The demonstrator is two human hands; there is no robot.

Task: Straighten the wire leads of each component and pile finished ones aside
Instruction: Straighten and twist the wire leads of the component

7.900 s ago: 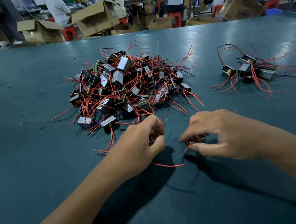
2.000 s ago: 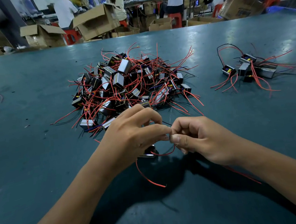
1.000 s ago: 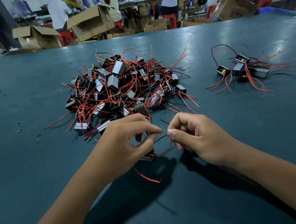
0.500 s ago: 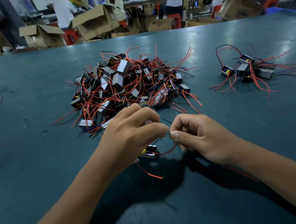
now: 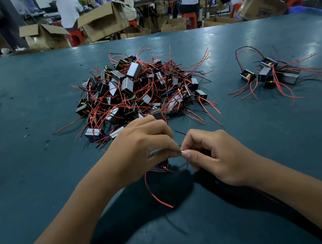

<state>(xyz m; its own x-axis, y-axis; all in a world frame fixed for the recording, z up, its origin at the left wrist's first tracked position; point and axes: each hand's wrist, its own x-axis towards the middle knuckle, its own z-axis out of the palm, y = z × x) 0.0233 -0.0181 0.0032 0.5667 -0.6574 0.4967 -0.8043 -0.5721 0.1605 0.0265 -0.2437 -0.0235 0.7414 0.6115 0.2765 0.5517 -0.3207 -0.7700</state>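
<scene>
While both hands [image 5: 139,149] [image 5: 216,155] pinch thin wire tip, component [image 5: 161,166] lies below, red lead [image 5: 153,193] curling.

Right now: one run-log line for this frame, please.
step: straightening lead | left hand: pinching thin wire | right hand: pinching same wire | component: on table under left hand | unsorted pile: centre | finished pile: right

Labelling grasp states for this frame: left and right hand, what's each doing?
Left hand: closed, pinching a thin wire lead of the component beneath it.
Right hand: closed, pinching the same lead, fingertip to fingertip.
</scene>
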